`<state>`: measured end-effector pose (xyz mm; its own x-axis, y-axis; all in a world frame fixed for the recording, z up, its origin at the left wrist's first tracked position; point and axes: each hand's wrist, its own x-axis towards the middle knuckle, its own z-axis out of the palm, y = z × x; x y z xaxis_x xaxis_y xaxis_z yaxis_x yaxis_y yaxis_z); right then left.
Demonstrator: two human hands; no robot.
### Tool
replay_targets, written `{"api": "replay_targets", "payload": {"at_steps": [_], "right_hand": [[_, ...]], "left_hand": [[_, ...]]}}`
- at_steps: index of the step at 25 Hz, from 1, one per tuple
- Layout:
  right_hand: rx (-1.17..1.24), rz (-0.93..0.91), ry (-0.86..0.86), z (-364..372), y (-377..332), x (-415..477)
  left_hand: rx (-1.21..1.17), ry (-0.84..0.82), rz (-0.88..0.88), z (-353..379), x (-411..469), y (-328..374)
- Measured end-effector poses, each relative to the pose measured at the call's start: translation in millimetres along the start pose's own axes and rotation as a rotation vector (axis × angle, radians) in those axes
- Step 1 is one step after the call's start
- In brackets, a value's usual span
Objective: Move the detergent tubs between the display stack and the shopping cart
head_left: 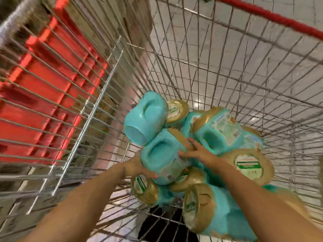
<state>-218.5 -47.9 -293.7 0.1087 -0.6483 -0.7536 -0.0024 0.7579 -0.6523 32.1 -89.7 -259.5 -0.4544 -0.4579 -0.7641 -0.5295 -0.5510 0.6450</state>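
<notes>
Progress: several tubs already heaped in shopping cart bottom | held detergent tub atop heap: left hand curled under it, right hand flat-fingered against its side | loading or unloading: too blurred, cannot say

No writing can be read. The gold lids of the detergent tubs carry green-and-white labels at centre right, upper centre and lower centre, all blurred. Printed side labels on the right-of-centre tub and the middle tub are equally illegible.
</notes>
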Motion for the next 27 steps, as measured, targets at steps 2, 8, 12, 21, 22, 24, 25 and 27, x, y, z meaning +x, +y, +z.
{"api": "replay_targets", "payload": {"at_steps": [2, 8, 12, 21, 22, 24, 25, 27], "right_hand": [[0.101, -0.02, -0.044, 0, 10, 9], [0.207, -0.107, 0.037, 3, 8, 11], [0.222, -0.139, 0.11, 4, -14, -25], [0.357, -0.592, 0.325, -12, -137, -176], [0.421, -0.67, 0.294, -10, -145, -191], [0.525, -0.751, 0.236, 0, -154, -217], [0.557, -0.773, 0.21, 9, -157, -227], [0.63, -0.803, 0.169, 30, -157, -239]], "left_hand": [[-0.134, 0.062, 0.025, 3, 8, -18], [-0.326, 0.174, 0.048, 13, 15, -24], [-0.372, 0.063, 0.056, 18, -15, 12], [-0.57, 0.043, 0.25, 26, -124, 143], [-0.607, 0.023, 0.29, 27, -136, 153], [-0.706, -0.019, 0.355, 34, -156, 165], [-0.756, -0.032, 0.384, 39, -165, 167], [-0.836, -0.055, 0.447, 50, -180, 167]]}}
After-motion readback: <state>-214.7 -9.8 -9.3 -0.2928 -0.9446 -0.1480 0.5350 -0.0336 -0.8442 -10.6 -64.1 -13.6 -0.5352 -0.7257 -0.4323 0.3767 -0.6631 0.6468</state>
